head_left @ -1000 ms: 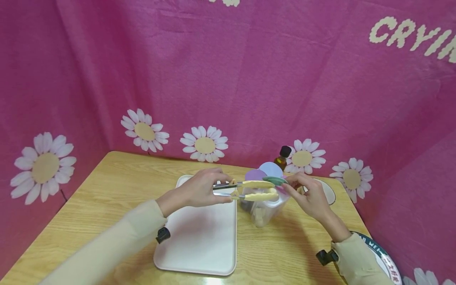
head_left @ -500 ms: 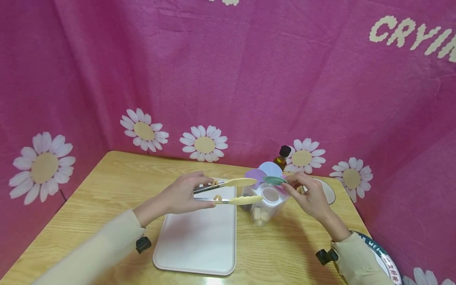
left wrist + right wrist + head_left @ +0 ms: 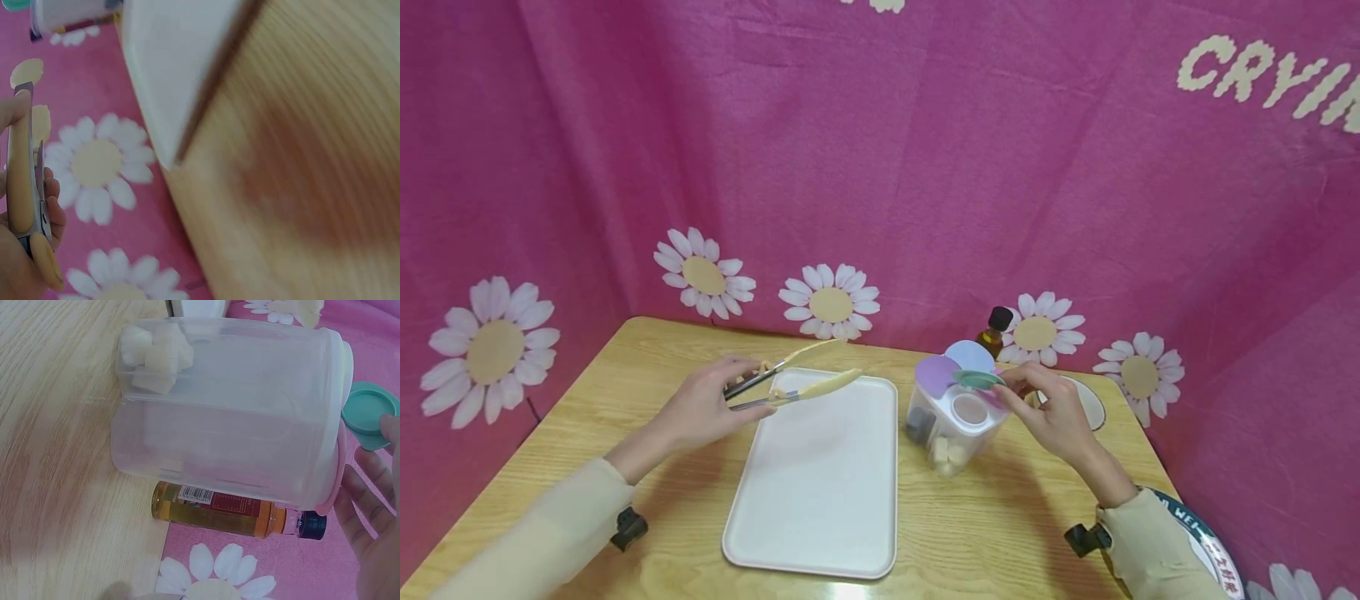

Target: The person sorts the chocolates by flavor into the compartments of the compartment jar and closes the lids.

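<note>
My left hand (image 3: 707, 404) grips a pair of tongs (image 3: 812, 387) with pale yellow tips and metal arms; the tips stand apart with nothing between them, over the upper left of the white tray (image 3: 820, 492). To the right of the tray stands a clear divided container (image 3: 936, 421) with coloured round lids. My right hand (image 3: 1052, 408) pinches the raised green lid (image 3: 365, 412) between thumb and finger, other fingers by the pink lid (image 3: 331, 481). Under the green lid, a round opening (image 3: 970, 408) shows. Pale chunks (image 3: 159, 356) lie at the bottom of one compartment, dark pieces (image 3: 919, 423) in another.
Behind the container stands a small bottle (image 3: 219, 509) of amber liquid with a black cap. A white dish (image 3: 1086, 404) sits behind my right hand, and a round lettered plate (image 3: 1202, 533) at the right edge. Pink cloth (image 3: 880, 192) walls the table.
My left hand has carried the tongs left from over the container's opening to the tray's upper left. The right hand stays at the green lid.
</note>
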`<action>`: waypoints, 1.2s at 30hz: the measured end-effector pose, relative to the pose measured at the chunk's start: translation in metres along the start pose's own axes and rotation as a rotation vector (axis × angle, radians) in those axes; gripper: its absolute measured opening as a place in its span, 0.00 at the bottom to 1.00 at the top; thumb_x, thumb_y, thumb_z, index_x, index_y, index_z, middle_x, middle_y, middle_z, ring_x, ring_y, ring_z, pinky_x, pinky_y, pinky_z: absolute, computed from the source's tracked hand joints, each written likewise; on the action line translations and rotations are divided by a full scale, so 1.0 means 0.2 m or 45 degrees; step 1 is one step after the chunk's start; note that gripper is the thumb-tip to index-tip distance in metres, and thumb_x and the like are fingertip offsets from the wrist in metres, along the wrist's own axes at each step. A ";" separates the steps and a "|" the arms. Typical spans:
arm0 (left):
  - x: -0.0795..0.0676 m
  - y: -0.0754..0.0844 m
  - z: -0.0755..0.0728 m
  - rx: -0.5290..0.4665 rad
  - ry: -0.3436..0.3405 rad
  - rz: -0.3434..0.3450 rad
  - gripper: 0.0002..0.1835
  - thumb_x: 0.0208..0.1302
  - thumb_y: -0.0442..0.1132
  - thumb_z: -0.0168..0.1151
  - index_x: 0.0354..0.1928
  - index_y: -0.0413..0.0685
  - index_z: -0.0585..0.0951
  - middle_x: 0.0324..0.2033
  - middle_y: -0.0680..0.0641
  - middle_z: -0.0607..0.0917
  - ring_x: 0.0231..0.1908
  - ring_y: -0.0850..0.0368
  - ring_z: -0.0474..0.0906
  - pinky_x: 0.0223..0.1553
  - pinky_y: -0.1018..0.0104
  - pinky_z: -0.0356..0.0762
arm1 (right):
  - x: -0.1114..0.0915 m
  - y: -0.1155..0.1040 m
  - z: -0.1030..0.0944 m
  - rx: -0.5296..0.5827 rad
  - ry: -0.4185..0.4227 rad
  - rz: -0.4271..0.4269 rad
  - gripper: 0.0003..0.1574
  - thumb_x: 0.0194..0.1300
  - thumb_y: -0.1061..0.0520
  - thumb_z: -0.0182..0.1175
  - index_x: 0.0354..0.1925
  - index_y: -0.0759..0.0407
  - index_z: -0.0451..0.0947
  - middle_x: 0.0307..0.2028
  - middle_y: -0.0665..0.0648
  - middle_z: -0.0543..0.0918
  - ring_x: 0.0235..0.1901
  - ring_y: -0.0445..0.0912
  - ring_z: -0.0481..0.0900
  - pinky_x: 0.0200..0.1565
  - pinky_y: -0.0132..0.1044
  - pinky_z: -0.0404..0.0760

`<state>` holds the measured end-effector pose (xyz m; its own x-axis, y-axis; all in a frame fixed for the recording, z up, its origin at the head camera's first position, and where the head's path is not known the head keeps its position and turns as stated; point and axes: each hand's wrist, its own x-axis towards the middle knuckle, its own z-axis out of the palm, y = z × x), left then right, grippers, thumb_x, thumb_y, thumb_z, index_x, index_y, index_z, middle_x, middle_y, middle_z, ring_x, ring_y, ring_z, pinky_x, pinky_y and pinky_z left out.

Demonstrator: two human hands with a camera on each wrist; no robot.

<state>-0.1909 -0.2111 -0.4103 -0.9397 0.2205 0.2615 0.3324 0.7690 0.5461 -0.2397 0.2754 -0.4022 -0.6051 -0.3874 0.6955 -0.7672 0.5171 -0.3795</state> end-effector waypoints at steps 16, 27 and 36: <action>-0.14 -0.42 -0.08 0.200 0.131 -0.192 0.40 0.61 0.57 0.75 0.65 0.34 0.79 0.53 0.34 0.83 0.47 0.40 0.79 0.45 0.48 0.75 | 0.00 0.01 0.00 0.018 0.006 0.007 0.18 0.54 0.75 0.74 0.39 0.57 0.88 0.30 0.51 0.87 0.28 0.33 0.79 0.34 0.23 0.79; -0.21 -0.53 -0.06 0.293 0.128 -0.201 0.39 0.59 0.56 0.76 0.63 0.33 0.80 0.42 0.38 0.82 0.40 0.44 0.78 0.42 0.47 0.76 | -0.01 -0.01 0.00 0.028 0.012 0.016 0.19 0.53 0.76 0.74 0.39 0.58 0.88 0.30 0.52 0.86 0.29 0.33 0.79 0.34 0.22 0.79; -0.24 -0.57 -0.03 0.290 0.045 -0.273 0.45 0.61 0.60 0.74 0.67 0.31 0.76 0.45 0.33 0.83 0.45 0.38 0.80 0.47 0.39 0.78 | 0.00 -0.02 0.01 0.052 0.050 -0.008 0.21 0.51 0.77 0.74 0.40 0.58 0.89 0.30 0.54 0.86 0.28 0.34 0.79 0.34 0.21 0.78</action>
<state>-0.1834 -0.3121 -0.4808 -0.9816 0.0208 0.1897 0.0967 0.9113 0.4002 -0.2361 0.2718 -0.4024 -0.5919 -0.3602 0.7211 -0.7796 0.4830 -0.3987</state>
